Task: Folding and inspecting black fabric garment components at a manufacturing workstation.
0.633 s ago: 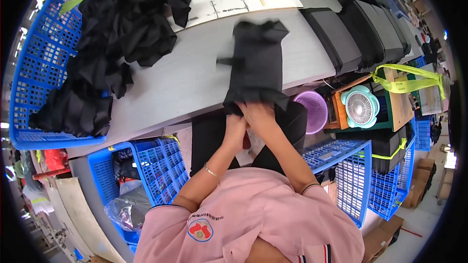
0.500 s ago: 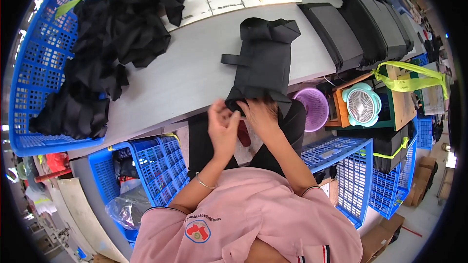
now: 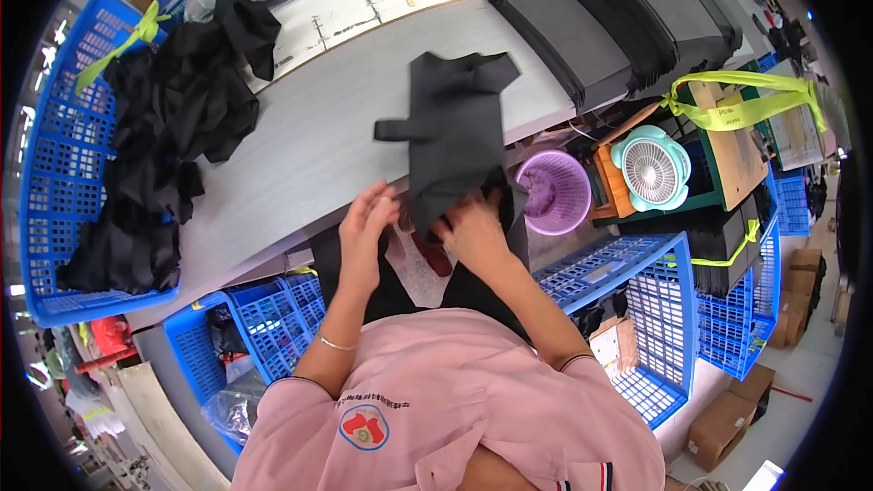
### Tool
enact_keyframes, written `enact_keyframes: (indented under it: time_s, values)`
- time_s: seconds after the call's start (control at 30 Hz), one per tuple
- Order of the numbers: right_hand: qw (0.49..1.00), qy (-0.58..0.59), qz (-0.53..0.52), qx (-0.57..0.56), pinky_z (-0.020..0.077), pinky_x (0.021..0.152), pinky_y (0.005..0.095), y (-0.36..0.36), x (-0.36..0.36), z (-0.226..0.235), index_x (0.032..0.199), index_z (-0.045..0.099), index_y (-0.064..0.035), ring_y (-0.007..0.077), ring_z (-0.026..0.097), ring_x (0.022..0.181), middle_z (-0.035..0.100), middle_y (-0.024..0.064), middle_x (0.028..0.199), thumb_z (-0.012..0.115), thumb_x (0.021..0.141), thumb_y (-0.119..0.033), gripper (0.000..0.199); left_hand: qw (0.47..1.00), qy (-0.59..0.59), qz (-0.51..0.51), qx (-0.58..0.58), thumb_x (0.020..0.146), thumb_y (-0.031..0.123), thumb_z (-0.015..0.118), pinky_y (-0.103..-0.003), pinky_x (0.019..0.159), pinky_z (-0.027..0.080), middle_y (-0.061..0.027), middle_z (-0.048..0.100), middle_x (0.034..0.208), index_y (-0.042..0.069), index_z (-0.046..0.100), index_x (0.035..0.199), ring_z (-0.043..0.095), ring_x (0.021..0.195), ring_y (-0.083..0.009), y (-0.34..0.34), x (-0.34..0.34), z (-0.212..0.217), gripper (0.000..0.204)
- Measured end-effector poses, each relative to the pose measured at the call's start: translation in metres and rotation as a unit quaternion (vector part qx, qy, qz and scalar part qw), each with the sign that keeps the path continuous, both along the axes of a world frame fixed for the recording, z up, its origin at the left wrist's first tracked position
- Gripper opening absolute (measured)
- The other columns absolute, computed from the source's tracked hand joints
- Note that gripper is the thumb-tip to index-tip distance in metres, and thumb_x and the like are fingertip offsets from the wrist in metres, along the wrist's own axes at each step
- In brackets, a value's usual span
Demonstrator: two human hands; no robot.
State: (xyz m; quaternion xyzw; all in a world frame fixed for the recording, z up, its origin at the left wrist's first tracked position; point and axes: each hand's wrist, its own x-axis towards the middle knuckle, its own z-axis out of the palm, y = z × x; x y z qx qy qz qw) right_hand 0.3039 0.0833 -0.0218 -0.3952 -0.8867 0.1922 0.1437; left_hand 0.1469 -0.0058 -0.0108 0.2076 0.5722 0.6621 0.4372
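Note:
A black fabric piece (image 3: pixel 455 141), shaped like a flat pouch with a short tab at its left side, lies on the grey table and hangs over the near edge. Its far end is folded and stands up a little. My right hand (image 3: pixel 477 232) grips the near end, fingers curled over the cloth and partly hidden by it. Just left of that end, my left hand (image 3: pixel 366 223) is raised apart from the cloth, slightly blurred. Its fingers are stretched out and hold nothing.
A blue basket (image 3: pixel 59 173) heaped with black cloth (image 3: pixel 195 82) stands at the left. Stacks of black panels (image 3: pixel 568 41) lie at the far right of the table (image 3: pixel 309 127). Right of my knees are a purple bin (image 3: pixel 568 184), a small fan (image 3: pixel 651 168) and a blue crate (image 3: pixel 677 327).
My left hand has come away from the fabric's near end and moved left. My right hand keeps hold there. The near end now hangs lower, and the whole view has turned somewhat.

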Motion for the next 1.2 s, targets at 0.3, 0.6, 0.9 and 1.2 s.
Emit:
enact_keyframes:
  time_s: [0.3,0.6,0.9,1.2]
  values:
    - [0.863,0.429,-0.094,-0.251,0.0535,0.059,0.0261,-0.057,0.063,0.066,0.097,0.069,0.0031,0.0126,0.065,0.060,0.068,0.0088,0.083,0.056,0.095,-0.001,0.014,0.984,-0.178,-0.020,0.001,0.084,0.010,0.076,-0.034,0.086,0.056,-0.0086,0.067,0.111,0.000,0.060,0.121,0.067,0.099,-0.0194,0.013,0.005,-0.006,0.041]
    - [0.697,0.435,-0.071,-0.566,0.0518,0.080,0.0263,-0.018,0.035,0.015,0.109,0.069,0.0021,0.0133,0.066,0.087,0.072,0.0067,0.100,0.068,0.088,-0.006,0.022,0.975,-0.204,-0.091,-0.017,0.085,0.023,0.078,-0.035,0.096,0.050,-0.0072,0.062,0.125,0.005,0.054,0.132,0.060,0.112,-0.0197,-0.046,-0.010,-0.012,0.056]
    - [0.686,0.445,-0.064,-0.572,0.0530,0.072,0.0243,-0.032,-0.023,0.012,0.087,0.065,-0.0025,0.0108,0.064,0.076,0.069,0.0033,0.085,0.074,0.083,-0.004,0.011,0.968,-0.249,-0.009,0.040,0.083,0.026,0.080,-0.034,0.096,0.051,-0.0079,0.062,0.125,0.004,0.054,0.132,0.062,0.109,-0.0202,-0.067,-0.023,-0.034,0.059]
    - [0.735,0.381,-0.085,-0.555,0.0534,0.075,0.0239,-0.054,-0.061,0.038,0.099,0.068,0.0016,0.0108,0.065,0.084,0.070,0.0052,0.091,0.077,0.084,-0.014,0.023,0.955,-0.295,-0.026,0.011,0.085,0.013,0.077,-0.032,0.091,0.054,-0.0105,0.067,0.116,0.000,0.062,0.121,0.065,0.103,-0.0196,-0.091,-0.057,-0.021,0.042]
